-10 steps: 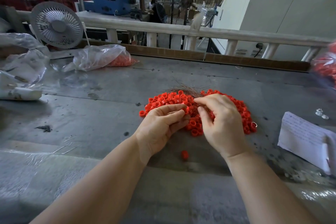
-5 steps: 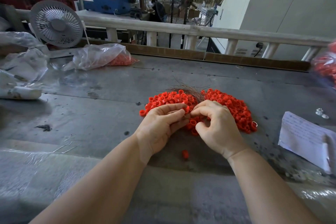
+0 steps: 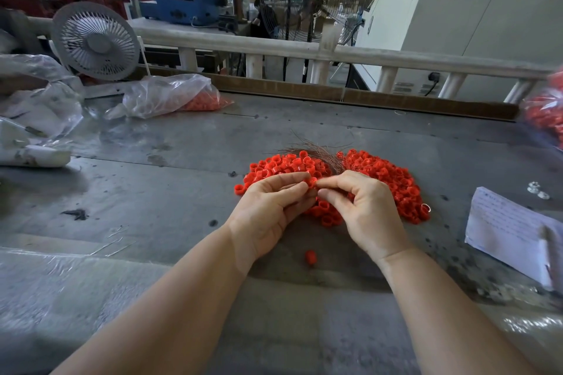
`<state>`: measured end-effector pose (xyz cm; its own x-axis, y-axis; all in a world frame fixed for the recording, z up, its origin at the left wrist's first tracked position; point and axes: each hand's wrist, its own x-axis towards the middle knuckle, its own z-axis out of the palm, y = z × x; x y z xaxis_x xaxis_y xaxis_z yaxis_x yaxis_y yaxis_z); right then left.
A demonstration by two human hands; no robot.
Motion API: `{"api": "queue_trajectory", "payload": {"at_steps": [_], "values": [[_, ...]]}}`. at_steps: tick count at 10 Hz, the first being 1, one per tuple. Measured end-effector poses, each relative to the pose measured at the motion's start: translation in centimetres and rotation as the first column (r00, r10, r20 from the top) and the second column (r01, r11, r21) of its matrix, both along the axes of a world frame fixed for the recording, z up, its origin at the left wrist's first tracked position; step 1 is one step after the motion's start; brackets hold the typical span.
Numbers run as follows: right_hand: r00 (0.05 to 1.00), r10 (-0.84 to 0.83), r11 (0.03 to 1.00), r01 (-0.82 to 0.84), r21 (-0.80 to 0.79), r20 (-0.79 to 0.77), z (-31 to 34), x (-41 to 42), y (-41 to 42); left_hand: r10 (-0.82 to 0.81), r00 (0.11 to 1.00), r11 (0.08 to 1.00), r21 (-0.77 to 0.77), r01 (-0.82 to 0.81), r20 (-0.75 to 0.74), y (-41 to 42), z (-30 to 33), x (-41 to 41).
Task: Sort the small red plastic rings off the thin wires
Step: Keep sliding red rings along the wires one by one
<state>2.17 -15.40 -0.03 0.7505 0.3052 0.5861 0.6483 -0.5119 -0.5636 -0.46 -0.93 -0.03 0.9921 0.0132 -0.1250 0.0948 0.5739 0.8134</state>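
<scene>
Since the earlier frame, the right hand [image 3: 367, 210] has drawn in to meet the left hand [image 3: 268, 210]. Table [image 3: 152, 192] lies beneath both. Ring pile [image 3: 384, 173] spreads just beyond the hands, wires [image 3: 316, 152] at its far edge. Both hands' fingertips together pinch one ring [image 3: 311, 182]. A stray ring [image 3: 310, 257] lies between the wrists.

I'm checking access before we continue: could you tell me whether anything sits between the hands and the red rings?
Nothing visible does: the left hand and right hand already meet at the near edge of the red rings.
</scene>
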Motion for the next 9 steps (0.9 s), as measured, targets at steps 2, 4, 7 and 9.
{"api": "queue_trajectory", "payload": {"at_steps": [2,4,7,9], "values": [[0.998,0.009,0.992,-0.002,0.124,-0.057,-0.07,0.24,-0.04,-0.010,1.000,1.000,0.008,0.010,-0.007,0.09,-0.03,-0.02],[0.999,0.016,0.992,-0.011,0.124,-0.040,-0.09,0.41,0.04,-0.030,0.999,0.999,-0.017,0.030,-0.023,0.21,0.01,0.08],[0.988,0.061,0.973,-0.027,0.228,-0.143,0.21,0.31,-0.10,-0.055,0.998,0.998,-0.014,0.054,-0.022,0.20,0.03,-0.03],[0.989,0.063,0.976,-0.033,0.214,-0.135,0.11,0.34,0.10,-0.057,0.998,0.998,-0.015,0.057,-0.017,0.10,0.21,-0.13]]}}
